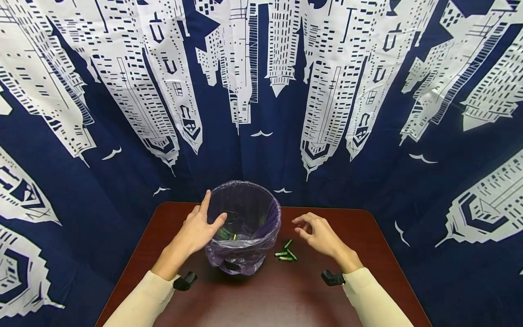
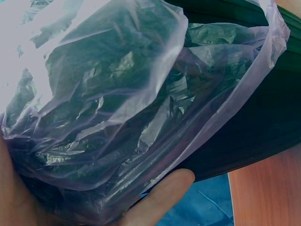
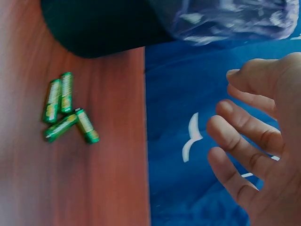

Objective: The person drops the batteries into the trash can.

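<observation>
A bin (image 1: 245, 272), dark-walled and lined with a thin purple bag (image 1: 269, 236), stands on the table. My left hand (image 1: 196, 229) is at its left rim, index finger stretched along the edge and thumb spread over the opening. The left wrist view shows the crumpled liner (image 2: 108, 94) filling the space beside a finger (image 2: 164, 195) at the bin's side. Over the table right of the bin hovers my right hand (image 1: 320, 234), fingers loosely bent with nothing between them. Several green batteries (image 3: 66, 92) lie in a small group, apart from its fingertips.
Inside the bin, a small yellow-green item (image 1: 234, 237) shows at the bottom. The reddish-brown wooden table (image 1: 286, 299) ends close behind the bin. A dark blue curtain (image 1: 253, 154) with white skyscraper prints hangs past its far and side edges.
</observation>
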Tool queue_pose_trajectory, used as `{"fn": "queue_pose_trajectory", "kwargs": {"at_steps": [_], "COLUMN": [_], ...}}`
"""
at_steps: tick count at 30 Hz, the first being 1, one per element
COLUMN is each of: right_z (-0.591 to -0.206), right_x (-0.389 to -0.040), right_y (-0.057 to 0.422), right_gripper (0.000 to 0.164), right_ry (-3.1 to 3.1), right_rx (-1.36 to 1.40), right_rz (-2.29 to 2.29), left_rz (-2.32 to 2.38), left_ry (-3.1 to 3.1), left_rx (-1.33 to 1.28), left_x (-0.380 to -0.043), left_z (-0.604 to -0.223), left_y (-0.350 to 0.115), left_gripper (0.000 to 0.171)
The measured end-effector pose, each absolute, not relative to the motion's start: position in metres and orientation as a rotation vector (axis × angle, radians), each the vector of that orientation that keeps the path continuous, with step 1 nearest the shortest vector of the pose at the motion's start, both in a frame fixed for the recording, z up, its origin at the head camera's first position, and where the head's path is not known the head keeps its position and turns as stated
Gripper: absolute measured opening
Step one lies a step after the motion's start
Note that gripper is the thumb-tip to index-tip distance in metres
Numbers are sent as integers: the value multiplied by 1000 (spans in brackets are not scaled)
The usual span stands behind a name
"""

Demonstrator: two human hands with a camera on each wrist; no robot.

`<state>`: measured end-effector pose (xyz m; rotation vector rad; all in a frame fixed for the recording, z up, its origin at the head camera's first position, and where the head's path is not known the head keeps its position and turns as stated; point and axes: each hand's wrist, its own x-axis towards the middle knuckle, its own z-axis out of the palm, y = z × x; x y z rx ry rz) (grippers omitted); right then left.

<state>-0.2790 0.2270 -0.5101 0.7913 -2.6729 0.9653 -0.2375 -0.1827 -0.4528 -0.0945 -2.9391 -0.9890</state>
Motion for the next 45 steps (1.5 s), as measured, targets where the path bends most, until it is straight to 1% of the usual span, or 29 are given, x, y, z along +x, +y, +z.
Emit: {"fn": "queue_pose_trajectory", "kwargs": {"at_steps": [7, 17, 23, 31, 45], "right_z": [-542, -578, -596, -609, -622], "right_x": [-282, -288, -288, -289, -293], "right_y": [235, 241, 243, 241, 239], "right_gripper": [29, 38, 38, 37, 34], "right_ry": [-2759, -2897, -2968, -2973, -2966], "right_rx": [808, 886, 897, 921, 984], "right_rz": [1032, 1067, 1098, 1128, 1034], "left_rz": [-984, -987, -981, -988, -988], "left_ry": [-2944, -2944, -2944, -2942, -2937], "left_rx": [-101, -87, -91, -82, -66], "left_x": [-238, -239, -240, -238, -238], "left_z": [-451, -452, -451, -451, -453], "left_y": [-183, -185, -184, -183, -184], "left_gripper": [106, 106, 105, 105, 106]}}
